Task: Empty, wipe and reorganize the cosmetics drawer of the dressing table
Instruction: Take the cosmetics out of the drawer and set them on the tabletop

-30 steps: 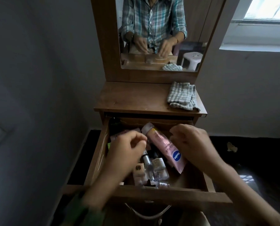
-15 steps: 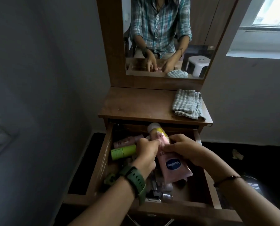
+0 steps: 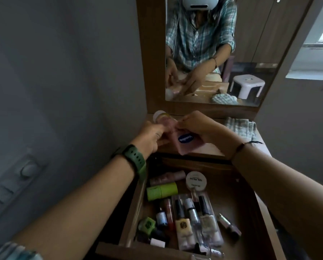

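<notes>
Both hands hold a pink lotion tube [image 3: 185, 142] with a blue oval label and a white cap, just above the dressing table top [image 3: 209, 148]. My left hand [image 3: 151, 136] grips its left side near the cap, and my right hand [image 3: 200, 128] pinches its upper right side. Below, the open wooden drawer [image 3: 250, 212] holds a green tube [image 3: 161, 191], a pink tube [image 3: 168, 177], a round white jar [image 3: 196, 182], a pack of nail polish bottles [image 3: 192, 220] and several small bottles.
A folded checked cloth [image 3: 241, 127] lies on the table top at the right. The mirror [image 3: 222, 49] rises behind the top, reflecting a person and a white stool. A grey wall stands close on the left.
The two hands lifted the pink tube out of the drawer and up over the table top. The view moved closer, so the rest of the drawer's contents show.
</notes>
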